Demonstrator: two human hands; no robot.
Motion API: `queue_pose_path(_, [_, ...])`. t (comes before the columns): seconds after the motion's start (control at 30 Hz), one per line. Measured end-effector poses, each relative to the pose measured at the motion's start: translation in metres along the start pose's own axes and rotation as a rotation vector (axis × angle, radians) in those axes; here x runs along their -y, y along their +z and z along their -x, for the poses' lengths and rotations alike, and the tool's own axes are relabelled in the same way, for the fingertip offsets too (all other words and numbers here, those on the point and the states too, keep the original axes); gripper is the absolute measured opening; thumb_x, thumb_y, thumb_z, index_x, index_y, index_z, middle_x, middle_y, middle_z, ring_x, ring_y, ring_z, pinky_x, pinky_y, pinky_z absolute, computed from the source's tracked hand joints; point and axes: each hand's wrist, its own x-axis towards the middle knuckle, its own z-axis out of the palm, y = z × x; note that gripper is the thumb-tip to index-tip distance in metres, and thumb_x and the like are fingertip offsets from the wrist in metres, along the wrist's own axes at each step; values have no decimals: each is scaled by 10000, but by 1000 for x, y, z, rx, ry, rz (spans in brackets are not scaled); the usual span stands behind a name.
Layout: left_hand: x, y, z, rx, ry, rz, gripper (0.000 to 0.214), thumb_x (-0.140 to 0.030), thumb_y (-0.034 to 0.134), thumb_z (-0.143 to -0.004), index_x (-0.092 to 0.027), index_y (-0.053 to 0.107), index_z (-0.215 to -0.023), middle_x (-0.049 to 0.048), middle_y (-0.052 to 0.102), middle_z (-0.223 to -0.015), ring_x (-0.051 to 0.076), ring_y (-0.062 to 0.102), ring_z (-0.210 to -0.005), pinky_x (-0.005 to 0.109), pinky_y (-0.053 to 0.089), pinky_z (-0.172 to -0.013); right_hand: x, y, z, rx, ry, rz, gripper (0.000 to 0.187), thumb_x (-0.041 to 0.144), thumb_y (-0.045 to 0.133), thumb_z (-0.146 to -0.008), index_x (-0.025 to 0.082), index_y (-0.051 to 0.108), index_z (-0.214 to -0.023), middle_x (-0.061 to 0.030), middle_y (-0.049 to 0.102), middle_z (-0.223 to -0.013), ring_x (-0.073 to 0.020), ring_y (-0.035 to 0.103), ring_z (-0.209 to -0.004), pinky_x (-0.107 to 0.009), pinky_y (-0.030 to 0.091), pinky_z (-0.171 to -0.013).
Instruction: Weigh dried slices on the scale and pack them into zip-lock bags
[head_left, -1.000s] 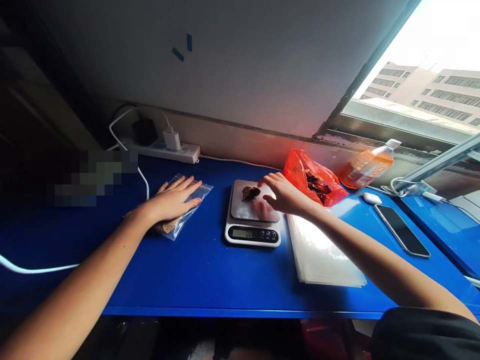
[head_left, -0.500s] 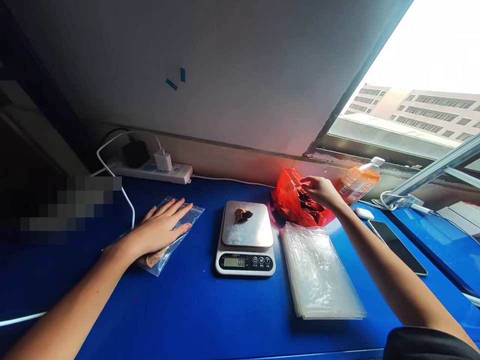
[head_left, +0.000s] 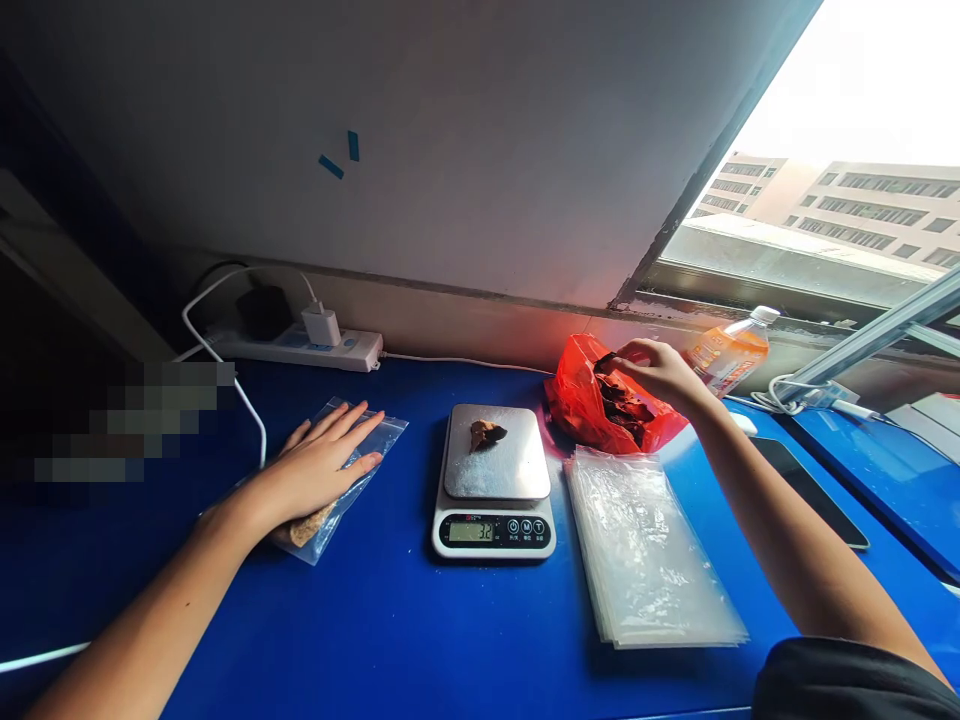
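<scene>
My left hand (head_left: 326, 460) lies flat with fingers spread on a clear zip bag (head_left: 369, 452), which has something brown and crumbly (head_left: 309, 524) inside. My right hand (head_left: 658, 372) is over the opening of a red plastic bag (head_left: 574, 405), thumb and fingers pinched on a dark dried piece (head_left: 604, 363). More dark, shrivelled pieces (head_left: 626, 408) fill that bag. Between the hands stands a digital kitchen scale (head_left: 495, 480), its display showing what looks like 3.2. One brown and black dried piece (head_left: 487, 435) rests on its metal plate.
A stack of clear plastic bags (head_left: 652, 560) lies right of the scale. Behind my right arm are an orange drink bottle (head_left: 729, 350) and a phone (head_left: 806, 490). A power strip (head_left: 352, 350) with a white charger (head_left: 321, 325) and cables runs along the wall.
The scale's display went from 0.0 to about 3.2. My right hand has lifted slightly, and a dark piece now shows in its fingertips. My left hand stays put.
</scene>
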Motion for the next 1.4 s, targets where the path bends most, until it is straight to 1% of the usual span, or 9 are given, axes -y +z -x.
queue_pose_path(0.17, [-1, 2, -2, -24, 17, 5, 666, -578, 323, -903, -314, 238, -1508, -10, 135, -1604, 299, 69, -1482, 563, 142, -1169, 33, -13, 44, 50, -35, -355, 338, 499, 615, -806, 179, 646, -909, -81, 700, -901, -190, 654, -798, -291, 514, -681])
queue_pose_path(0.33, [-2, 1, -2, -6, 9, -27, 655, -555, 307, -915, -304, 228, -1515, 0, 120, -1610, 283, 53, -1486, 546, 137, -1173, 89, -9, 73, 421, -345, -220, 175, 369, 595, -859, 219, 683, -882, -61, 702, -925, -186, 656, -835, -315, 526, -728])
queue_pose_path(0.43, [-2, 1, -2, 11, 5, -30, 659, -567, 299, -915, -317, 207, -1518, -10, 105, -1613, 272, 40, -1488, 545, 132, -1175, 105, 5, 69, 443, -402, -176, 133, 306, 578, -866, 224, 683, -856, -53, 697, -885, -183, 655, -816, -333, 524, -739])
queue_pose_path(0.53, [-2, 1, -2, 1, 13, -28, 651, -566, 305, -915, -329, 214, -1515, -16, 116, -1611, 276, 54, -1487, 540, 144, -1174, 100, 27, 59, 355, -325, -226, 126, 295, 573, -860, 204, 659, -872, -61, 695, -895, -182, 657, -809, -326, 527, -732])
queue_pose_path(0.67, [-1, 2, -2, -20, 19, -24, 645, -554, 324, -914, -318, 242, -1509, -6, 149, -1605, 294, 91, -1481, 540, 162, -1170, 86, 49, 51, 408, -237, -268, 121, 284, 579, -845, 188, 630, -898, -61, 700, -896, -174, 663, -792, -304, 533, -710])
queue_pose_path(1.03, [0, 1, -1, -1, 20, -11, 651, -568, 310, -912, -329, 226, -1512, -22, 118, -1609, 296, 66, -1483, 564, 146, -1170, 84, 58, 60, 279, -286, -219, 186, 266, 573, -853, 179, 587, -1017, -89, 682, -1029, -173, 658, -836, -313, 547, -738])
queue_pose_path(1.23, [-2, -2, 1, -20, 17, -10, 658, -568, 332, -903, -316, 252, -1505, -3, 154, -1600, 308, 99, -1477, 566, 180, -1164, 75, 26, 45, 32, -363, -132, 244, 176, 501, -847, 204, 627, -1053, -92, 681, -1073, -208, 643, -962, -372, 523, -850])
queue_pose_path(1.33, [1, 0, 0, -20, 18, -2, 660, -578, 325, -900, -320, 255, -1504, 0, 161, -1597, 314, 110, -1474, 579, 185, -1157, 45, 4, 34, -146, -206, -177, 202, 213, 493, -854, 207, 637, -996, -85, 700, -984, -204, 661, -892, -356, 533, -793])
queue_pose_path(1.4, [2, 1, -1, -21, 14, -4, 660, -580, 315, -901, -323, 247, -1505, -9, 146, -1599, 309, 97, -1477, 577, 171, -1162, 19, 2, 28, -118, -98, -130, 172, 219, 511, -833, 191, 643, -940, -85, 708, -916, -205, 664, -826, -343, 532, -738])
